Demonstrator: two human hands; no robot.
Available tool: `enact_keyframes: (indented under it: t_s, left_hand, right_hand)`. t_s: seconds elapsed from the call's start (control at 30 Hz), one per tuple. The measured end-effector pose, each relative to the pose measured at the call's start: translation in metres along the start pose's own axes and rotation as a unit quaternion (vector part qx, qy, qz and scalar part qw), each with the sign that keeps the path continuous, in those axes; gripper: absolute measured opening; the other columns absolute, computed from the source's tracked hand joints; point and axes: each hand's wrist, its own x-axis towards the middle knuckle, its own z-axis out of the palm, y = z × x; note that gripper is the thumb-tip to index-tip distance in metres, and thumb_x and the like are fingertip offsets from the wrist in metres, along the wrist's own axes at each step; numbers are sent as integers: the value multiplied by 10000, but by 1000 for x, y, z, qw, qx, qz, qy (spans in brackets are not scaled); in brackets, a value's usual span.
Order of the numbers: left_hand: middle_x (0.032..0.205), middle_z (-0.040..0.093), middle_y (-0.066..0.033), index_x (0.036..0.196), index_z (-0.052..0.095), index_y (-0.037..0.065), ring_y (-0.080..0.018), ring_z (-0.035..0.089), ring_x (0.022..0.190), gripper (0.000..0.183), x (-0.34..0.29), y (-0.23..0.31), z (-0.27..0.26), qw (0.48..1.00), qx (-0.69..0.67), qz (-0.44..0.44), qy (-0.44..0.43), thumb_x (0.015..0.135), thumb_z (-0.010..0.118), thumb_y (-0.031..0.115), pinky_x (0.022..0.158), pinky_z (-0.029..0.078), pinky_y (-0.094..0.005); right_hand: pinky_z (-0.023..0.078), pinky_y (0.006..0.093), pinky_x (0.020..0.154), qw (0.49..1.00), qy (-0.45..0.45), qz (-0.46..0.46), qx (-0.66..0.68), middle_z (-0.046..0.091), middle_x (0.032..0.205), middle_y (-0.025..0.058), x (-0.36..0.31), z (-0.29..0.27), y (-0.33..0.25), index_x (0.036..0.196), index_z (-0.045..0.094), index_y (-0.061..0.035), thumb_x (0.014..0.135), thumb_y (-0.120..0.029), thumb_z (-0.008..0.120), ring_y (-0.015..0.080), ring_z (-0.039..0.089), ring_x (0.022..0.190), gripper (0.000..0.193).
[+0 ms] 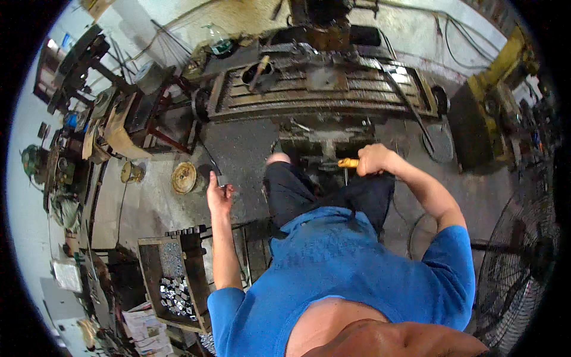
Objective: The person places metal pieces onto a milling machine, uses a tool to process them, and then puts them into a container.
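My right hand [373,159] is closed around the yellow handle [348,162] of a tool whose thin shaft hangs down in front of my dark trousers. My left hand [219,191] holds a small grey metal piece [221,180] at its fingertips, out to my left over the dark floor mat [238,154]. In front of me stands a milling machine with a slotted, grimy table [324,92]. A wooden-handled tool [259,65] rests in a round opening at the table's left end.
A wooden crate [172,282] of small shiny metal parts sits at my lower left. A round yellowish disc [184,177] lies on the floor nearby. Cluttered benches line the left wall. A black floor fan [520,262] stands at the right, a yellow machine [505,89] beyond it.
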Motion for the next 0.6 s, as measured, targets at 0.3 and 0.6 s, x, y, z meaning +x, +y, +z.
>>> enact_keyframes:
  t_s: [0.3, 0.6]
  left_hand:
    - [588, 520, -69, 938, 510, 62, -189, 487, 457, 357, -55, 12, -13, 996, 4, 33, 82, 845, 539, 406, 394, 387, -246]
    - [583, 541, -8, 823, 543, 113, -161, 446, 404, 236, -149, -16, -78, 989, -41, 74, 118, 864, 532, 345, 438, 385, -266]
  right_hand:
    - [497, 395, 718, 992, 11, -75, -97, 629, 989, 135, 100, 74, -48, 967, 649, -42, 638, -253, 563, 268, 614, 909, 400]
    - [474, 402, 801, 989, -20, -122, -82, 596, 1089, 120, 146, 101, -68, 1032, 623, -44, 693, -261, 545, 262, 573, 1006, 410]
